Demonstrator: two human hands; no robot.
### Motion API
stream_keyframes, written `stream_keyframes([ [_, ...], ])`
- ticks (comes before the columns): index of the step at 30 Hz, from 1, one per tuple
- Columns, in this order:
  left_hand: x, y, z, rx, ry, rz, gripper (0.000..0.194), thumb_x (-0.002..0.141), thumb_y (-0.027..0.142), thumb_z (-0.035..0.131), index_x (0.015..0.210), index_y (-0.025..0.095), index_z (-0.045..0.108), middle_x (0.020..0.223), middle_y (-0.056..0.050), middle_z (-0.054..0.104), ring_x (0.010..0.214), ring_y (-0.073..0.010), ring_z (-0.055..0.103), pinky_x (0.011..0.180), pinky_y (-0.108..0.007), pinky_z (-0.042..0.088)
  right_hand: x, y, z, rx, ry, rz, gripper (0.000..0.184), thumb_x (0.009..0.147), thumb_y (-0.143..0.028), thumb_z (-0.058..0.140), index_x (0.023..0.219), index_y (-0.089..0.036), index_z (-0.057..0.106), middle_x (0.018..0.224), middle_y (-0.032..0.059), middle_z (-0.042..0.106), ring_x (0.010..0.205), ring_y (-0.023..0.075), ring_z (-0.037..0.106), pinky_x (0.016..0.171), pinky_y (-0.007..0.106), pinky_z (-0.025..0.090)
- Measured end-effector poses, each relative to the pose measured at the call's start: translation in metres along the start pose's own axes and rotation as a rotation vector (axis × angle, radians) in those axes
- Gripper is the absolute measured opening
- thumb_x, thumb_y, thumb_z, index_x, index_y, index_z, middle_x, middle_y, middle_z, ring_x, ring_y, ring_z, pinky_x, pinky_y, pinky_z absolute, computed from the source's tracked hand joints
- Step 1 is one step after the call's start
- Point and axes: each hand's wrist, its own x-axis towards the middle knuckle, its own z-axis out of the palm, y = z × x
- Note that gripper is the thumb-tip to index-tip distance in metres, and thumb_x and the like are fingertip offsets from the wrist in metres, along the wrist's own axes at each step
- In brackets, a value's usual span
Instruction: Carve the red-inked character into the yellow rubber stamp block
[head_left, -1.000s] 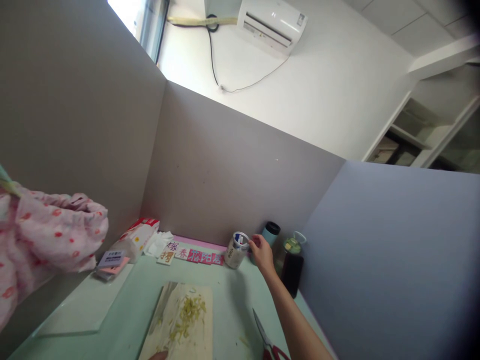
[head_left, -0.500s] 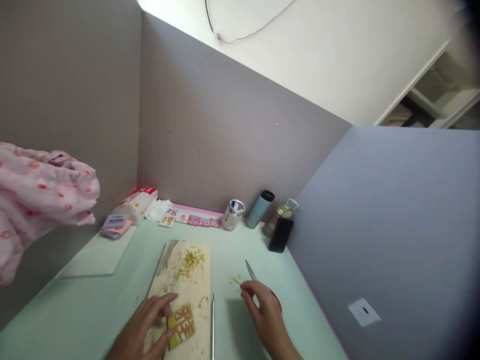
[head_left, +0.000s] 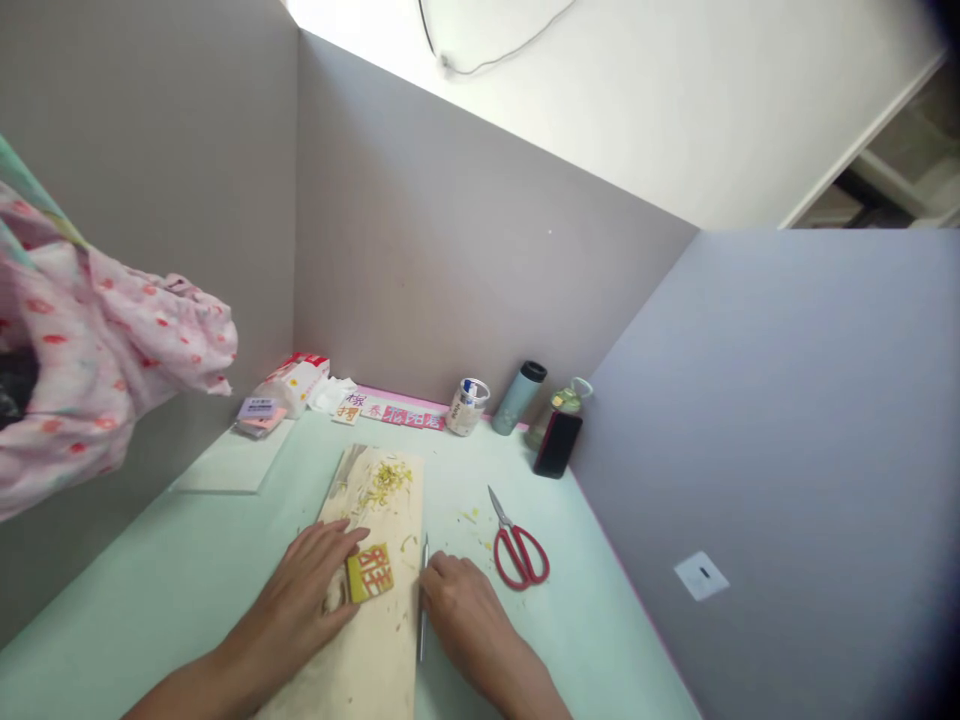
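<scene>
My left hand (head_left: 311,590) lies flat on a wooden board (head_left: 375,650), fingers spread, its fingertips against a small yellow block with red carved lines (head_left: 370,572). My right hand (head_left: 465,610) rests on the table just right of the board, fingers curled over the thin metal carving tool (head_left: 424,600) that lies along the board's right edge. Yellow shavings (head_left: 384,480) are scattered on the board's far end.
Red-handled scissors (head_left: 517,545) lie right of my right hand. Along the back partition stand a small jar (head_left: 468,406), a teal flask (head_left: 520,397), a bottle and a dark phone (head_left: 557,444). At the left are a tissue pack (head_left: 291,382), paper cards and pink patterned cloth (head_left: 97,340).
My right hand came back from the jar at the back wall, passed the scissors and now sits on the carving tool. My left hand and the yellow block came into view as the camera tilted down.
</scene>
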Motion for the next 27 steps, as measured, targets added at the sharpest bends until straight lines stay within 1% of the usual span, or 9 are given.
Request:
stream_keyframes([
  [4,0.0,0.002,0.001,-0.021,0.004,0.007,0.054,0.09,0.026,0.058,0.143,0.028,0.045,0.141,-0.01,0.059,0.132,-0.0317,0.053,0.114,-0.053,0.041,0.007,-0.003,0.006,-0.016,-0.019,0.105,0.025,0.087,0.003,0.052,0.094,-0.017,0.065,0.095,0.0087,0.07,0.084,0.0233,0.067,0.074,0.032,0.042],
  [7,0.001,0.005,-0.001,-0.022,-0.016,0.007,0.053,0.091,0.025,0.057,0.143,0.027,0.045,0.141,-0.01,0.059,0.133,-0.031,0.052,0.115,-0.053,0.04,0.007,-0.006,0.007,0.021,-0.028,0.181,0.022,0.09,-0.001,0.051,0.098,-0.017,0.064,0.095,0.0094,0.07,0.082,0.0238,0.067,0.068,0.031,0.038],
  [11,0.005,0.011,-0.008,-0.031,-0.041,0.005,0.05,0.09,0.023,0.056,0.139,0.023,0.049,0.139,-0.011,0.06,0.132,-0.0325,0.052,0.113,-0.054,0.041,0.002,-0.007,0.005,0.091,-0.031,0.237,0.011,0.093,-0.01,0.053,0.095,-0.018,0.061,0.093,0.007,0.07,0.078,0.022,0.066,0.062,0.029,0.032],
  [15,0.007,0.014,-0.013,-0.05,-0.054,0.007,0.048,0.089,0.022,0.058,0.137,0.023,0.05,0.136,-0.011,0.061,0.13,-0.0311,0.054,0.112,-0.052,0.042,-0.002,-0.005,0.004,0.154,0.002,0.259,0.009,0.094,-0.012,0.051,0.094,-0.019,0.057,0.091,0.0045,0.068,0.077,0.0201,0.063,0.061,0.028,0.028],
  [20,0.008,0.016,-0.012,-0.068,-0.062,-0.018,0.046,0.09,0.022,0.058,0.136,0.022,0.05,0.133,-0.011,0.061,0.127,-0.0292,0.054,0.11,-0.048,0.045,-0.004,-0.003,0.007,0.256,0.044,0.263,0.018,0.086,-0.004,0.051,0.093,-0.021,0.055,0.09,0.0028,0.065,0.077,0.0192,0.06,0.062,0.027,0.027],
  [24,0.009,0.018,-0.011,-0.081,-0.075,-0.036,0.044,0.091,0.024,0.056,0.135,0.02,0.05,0.132,-0.011,0.06,0.127,-0.029,0.053,0.11,-0.049,0.043,-0.005,-0.002,0.011,0.381,0.104,0.284,0.018,0.082,-0.007,0.053,0.093,-0.021,0.057,0.085,0.0024,0.064,0.072,0.0194,0.057,0.062,0.027,0.028],
  [27,0.011,0.02,-0.014,-0.091,-0.09,-0.044,0.044,0.09,0.021,0.055,0.134,0.02,0.05,0.131,-0.011,0.061,0.125,-0.0282,0.054,0.111,-0.049,0.042,-0.005,-0.001,0.012,0.502,0.171,0.306,0.025,0.078,-0.006,0.052,0.096,-0.021,0.062,0.079,0.0012,0.062,0.068,0.0187,0.055,0.062,0.027,0.03],
])
